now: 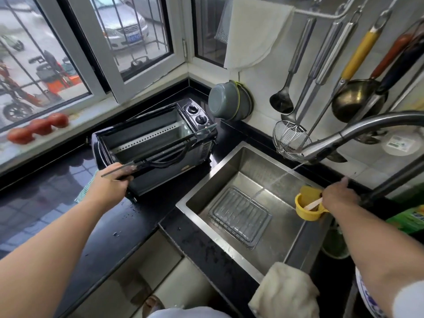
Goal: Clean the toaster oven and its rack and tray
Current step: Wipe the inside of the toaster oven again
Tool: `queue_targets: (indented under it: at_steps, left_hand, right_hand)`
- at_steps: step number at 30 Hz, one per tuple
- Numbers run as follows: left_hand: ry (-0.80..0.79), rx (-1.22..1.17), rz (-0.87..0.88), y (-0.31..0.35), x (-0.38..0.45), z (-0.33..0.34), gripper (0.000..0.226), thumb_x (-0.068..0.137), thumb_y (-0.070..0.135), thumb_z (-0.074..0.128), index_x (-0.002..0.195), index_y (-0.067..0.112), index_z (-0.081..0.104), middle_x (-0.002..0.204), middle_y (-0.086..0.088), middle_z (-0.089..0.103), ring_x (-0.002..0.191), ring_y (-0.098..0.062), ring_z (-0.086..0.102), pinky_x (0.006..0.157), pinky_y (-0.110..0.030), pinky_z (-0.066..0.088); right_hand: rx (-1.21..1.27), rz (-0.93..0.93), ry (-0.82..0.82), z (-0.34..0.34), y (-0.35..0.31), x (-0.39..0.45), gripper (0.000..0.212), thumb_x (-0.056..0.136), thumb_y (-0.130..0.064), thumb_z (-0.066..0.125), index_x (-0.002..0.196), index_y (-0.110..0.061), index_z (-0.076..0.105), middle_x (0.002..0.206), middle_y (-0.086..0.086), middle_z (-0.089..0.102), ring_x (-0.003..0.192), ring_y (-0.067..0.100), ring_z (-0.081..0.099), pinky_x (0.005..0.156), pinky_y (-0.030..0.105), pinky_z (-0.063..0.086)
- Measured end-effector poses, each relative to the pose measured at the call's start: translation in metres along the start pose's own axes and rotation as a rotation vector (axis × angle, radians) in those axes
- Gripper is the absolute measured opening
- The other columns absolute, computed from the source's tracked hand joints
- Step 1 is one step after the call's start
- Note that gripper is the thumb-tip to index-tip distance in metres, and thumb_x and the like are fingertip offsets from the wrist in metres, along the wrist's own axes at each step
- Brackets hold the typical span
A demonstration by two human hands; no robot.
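On the black counter (119,228) under the window, the toaster oven (158,143) is sitting tipped back, its opening facing up and its glass door (160,154) hanging open toward the person. No brand is showing on it that can be read; the two knobs (196,114) are too small for any markings. Off to the right, a green package (407,220) is carrying print that is too blurred to make out, and the round white label (400,143) on the wall is no clearer.

The left hand (110,184) is gripping the near corner of the door, fingers curled under its edge and thumb lying along the top. The right hand (339,193) is reaching over the far rim of the sink (296,244) beside a yellow cup (308,208) holding a sponge; its fingers are pointing away, and whether they are holding anything cannot be told.

Down in the basin, the rack (239,216) is lying on the tray, well apart from both hands. Water is streaming from the faucet (358,131) toward them. A white cloth (284,292) is draping over the sink's near corner.
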State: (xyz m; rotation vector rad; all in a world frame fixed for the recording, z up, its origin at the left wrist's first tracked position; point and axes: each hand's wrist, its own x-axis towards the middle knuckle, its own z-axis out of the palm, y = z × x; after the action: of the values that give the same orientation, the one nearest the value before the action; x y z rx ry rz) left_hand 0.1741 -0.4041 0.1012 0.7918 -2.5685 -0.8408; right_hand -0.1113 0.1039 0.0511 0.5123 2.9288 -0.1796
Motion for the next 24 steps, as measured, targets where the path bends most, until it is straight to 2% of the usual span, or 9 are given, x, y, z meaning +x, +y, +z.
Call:
queue_targets:
  at_steps: [2,4,6,8,10,13,17,20,24]
  left_hand:
    - [0.015,-0.034,-0.022,-0.002,0.0,0.0,0.031,0.09,-0.009,0.065,0.107,0.014,0.079,0.104,-0.006,0.071,0.099,-0.025,0.063,0.089,-0.025,0.045]
    - [0.019,-0.056,-0.027,-0.001,0.0,0.001,0.032,0.09,-0.01,0.065,0.107,0.014,0.079,0.104,-0.005,0.071,0.1,-0.027,0.063,0.091,-0.031,0.046]
    - [0.019,-0.068,-0.029,0.002,-0.001,0.001,0.031,0.091,-0.009,0.064,0.103,0.014,0.079,0.102,-0.003,0.07,0.099,-0.027,0.063,0.091,-0.031,0.046]
    - [0.017,-0.071,-0.031,0.004,-0.001,-0.001,0.03,0.09,-0.01,0.064,0.098,0.016,0.077,0.099,-0.003,0.069,0.096,-0.026,0.062,0.09,-0.031,0.047]
    - [0.013,-0.072,-0.024,0.005,-0.001,-0.001,0.031,0.09,-0.01,0.065,0.094,0.02,0.074,0.096,-0.003,0.068,0.094,-0.024,0.061,0.088,-0.03,0.046]
    - [0.025,-0.041,0.005,0.004,0.0,-0.002,0.029,0.089,-0.01,0.066,0.091,0.018,0.074,0.091,0.0,0.065,0.093,-0.024,0.061,0.086,-0.029,0.046]
    - [0.014,-0.023,0.021,0.007,-0.001,-0.004,0.028,0.09,-0.01,0.066,0.096,0.015,0.076,0.087,0.003,0.061,0.09,-0.023,0.059,0.082,-0.03,0.043]
    - [0.005,-0.005,0.028,0.009,-0.002,-0.006,0.031,0.091,-0.009,0.066,0.091,0.022,0.07,0.084,0.01,0.058,0.087,-0.022,0.058,0.075,-0.025,0.043]
    - [0.009,0.014,0.027,0.013,-0.004,-0.008,0.025,0.091,-0.011,0.064,0.1,0.008,0.078,0.085,0.014,0.056,0.079,-0.01,0.055,0.066,-0.001,0.035]
  right_hand:
    - [-0.066,-0.126,-0.006,0.011,-0.006,-0.013,0.043,0.096,-0.016,0.05,0.138,-0.005,0.047,0.128,0.019,0.053,0.116,0.034,0.055,0.09,0.04,0.051]
    - [-0.065,-0.243,-0.104,0.035,-0.02,-0.03,0.029,0.094,-0.012,0.052,0.121,-0.006,0.062,0.122,0.015,0.061,0.113,0.03,0.059,0.088,0.036,0.052]
    - [0.228,-0.184,-0.378,0.066,-0.041,-0.054,0.026,0.095,-0.006,0.051,0.118,-0.002,0.063,0.118,0.019,0.064,0.106,0.034,0.064,0.08,0.036,0.056]
    - [0.73,0.012,-0.687,0.082,-0.068,-0.088,0.019,0.096,0.004,0.047,0.108,-0.004,0.06,0.105,0.019,0.062,0.086,0.031,0.064,0.064,0.035,0.059]
    - [1.05,0.149,-0.81,0.085,-0.09,-0.116,0.018,0.096,0.007,0.046,0.091,-0.006,0.057,0.085,0.015,0.056,0.068,0.023,0.056,0.051,0.029,0.054]
    - [1.387,0.22,-0.896,0.075,-0.113,-0.132,0.014,0.093,-0.012,0.054,0.08,-0.008,0.054,0.075,0.01,0.05,0.065,0.022,0.048,0.052,0.029,0.047]
    - [1.586,0.13,-0.982,0.039,-0.139,-0.141,0.047,0.097,-0.05,0.05,0.061,-0.019,0.042,0.058,0.001,0.043,0.053,0.015,0.037,0.054,0.029,0.035]
    - [1.584,0.014,-0.915,0.015,-0.155,-0.144,0.05,0.099,-0.047,0.048,0.058,-0.021,0.035,0.054,-0.002,0.03,0.044,0.014,0.026,0.043,0.027,0.023]
    - [1.546,-0.023,-0.737,0.001,-0.169,-0.146,0.045,0.101,-0.032,0.046,0.059,-0.023,0.032,0.056,-0.002,0.026,0.044,0.014,0.019,0.049,0.031,0.01]
